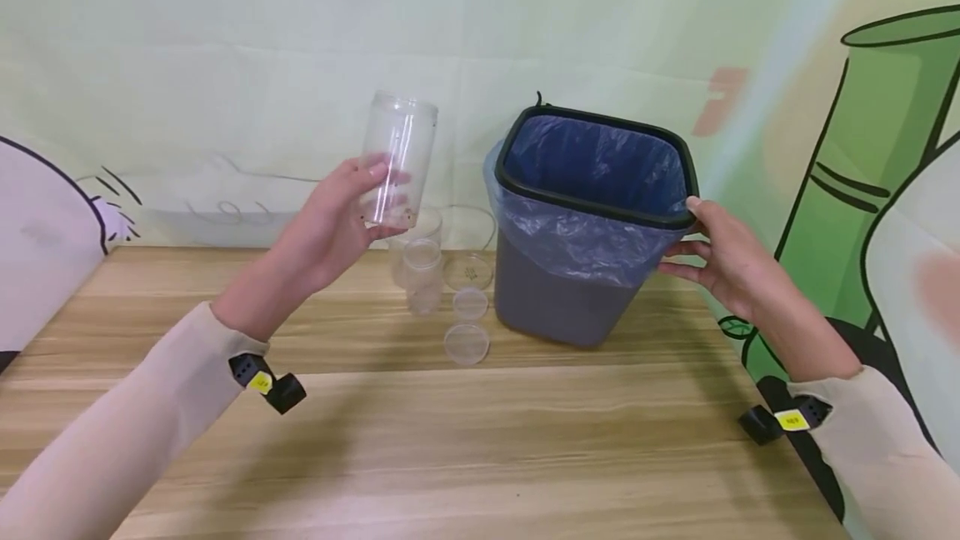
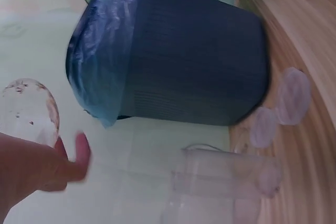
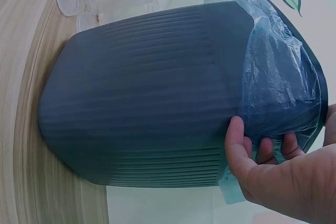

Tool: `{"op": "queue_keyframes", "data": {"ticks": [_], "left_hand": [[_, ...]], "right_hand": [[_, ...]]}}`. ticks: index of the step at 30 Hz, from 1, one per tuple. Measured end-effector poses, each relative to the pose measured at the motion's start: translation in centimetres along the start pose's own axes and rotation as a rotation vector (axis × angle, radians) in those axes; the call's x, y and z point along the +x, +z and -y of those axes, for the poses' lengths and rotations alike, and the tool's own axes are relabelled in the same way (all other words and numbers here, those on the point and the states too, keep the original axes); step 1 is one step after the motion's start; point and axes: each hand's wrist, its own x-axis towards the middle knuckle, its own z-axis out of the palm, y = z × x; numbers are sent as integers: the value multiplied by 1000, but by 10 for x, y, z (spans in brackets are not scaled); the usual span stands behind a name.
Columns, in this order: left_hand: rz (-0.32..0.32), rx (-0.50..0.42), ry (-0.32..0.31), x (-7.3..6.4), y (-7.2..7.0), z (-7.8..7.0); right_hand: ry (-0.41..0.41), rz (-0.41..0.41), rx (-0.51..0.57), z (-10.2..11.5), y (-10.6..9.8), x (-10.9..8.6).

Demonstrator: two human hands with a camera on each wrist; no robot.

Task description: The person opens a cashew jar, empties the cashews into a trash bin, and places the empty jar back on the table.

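My left hand (image 1: 337, 211) grips a clear plastic jar (image 1: 401, 148) above the back of the table, thumb on the near side. Dark specks dot the jar's base, which shows in the left wrist view. To the right stands a grey trash bin (image 1: 555, 290) with a black rim and a translucent blue liner bag (image 1: 570, 244) folded over it. My right hand (image 1: 731, 261) holds the bin at its right side, thumb at the rim and fingers below it against the bag. In the right wrist view the fingertips (image 3: 236, 127) lie on the bin's side.
Between the jar and the bin, a smaller clear container (image 1: 423, 277) stands in front of a larger clear one, partly hidden. Several round clear lids, including a front lid (image 1: 467, 344), lie beside them on the wooden table (image 1: 480, 457). A printed cloth backdrop (image 1: 225, 65) hangs behind.
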Motion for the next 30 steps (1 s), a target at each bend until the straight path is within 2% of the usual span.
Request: {"op": "queue_keyframes", "data": {"ticks": [3,6,10,13,16,22,25,30], "left_hand": [[-23,76,10,-5,-4,9],[-76,162,40,-9,-8,18],[-126,389,69,-15,-19,29],[-137,549,53,-22,-29,40],[-124,634,24,-26,-38,52],[-94,738,13,-28,-48,75],[-79,757,21,-30,-49,82],[-46,759,-30,-33,-47,99]], "right_hand": [[6,-7,5,2,-2,-2],[-9,-14,-1,4,-3,-3],[-13,-28,-26,7,-2,-3],[-13,-32,-34,7,1,-1],[-20,-32,-19,7,2,0],[-3,-32,6,3,3,-4],[3,-27,27,2,5,-3],[37,-10,30,2,5,-2]]}}
